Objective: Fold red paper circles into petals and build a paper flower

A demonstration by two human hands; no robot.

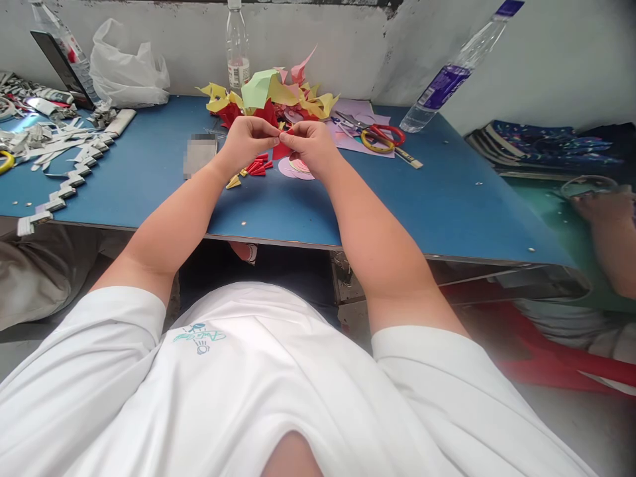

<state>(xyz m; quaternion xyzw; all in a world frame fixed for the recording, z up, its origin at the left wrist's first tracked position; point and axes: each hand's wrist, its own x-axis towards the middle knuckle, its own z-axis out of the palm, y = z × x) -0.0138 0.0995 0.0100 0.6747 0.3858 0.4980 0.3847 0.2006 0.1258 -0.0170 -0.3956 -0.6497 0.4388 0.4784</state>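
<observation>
Several small folded red paper wedges [257, 166] already lie on the blue tabletop [422, 199] just below the hands, while left hand [247, 140] and right hand [309, 144] pinch one small red paper piece [283, 137] between fingertips, fold unfinished, uncut coloured paper scraps [278, 93] heaped behind.

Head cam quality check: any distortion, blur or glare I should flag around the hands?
Head view: wide-angle bending curves the blue table edge and tilts the bottles at the corners; light is soft and even, no harsh glare. Left hand and right hand pinching the red paper piece look sharp. One small pixelated grey patch sits left of the hands; the right edge smears.
</observation>
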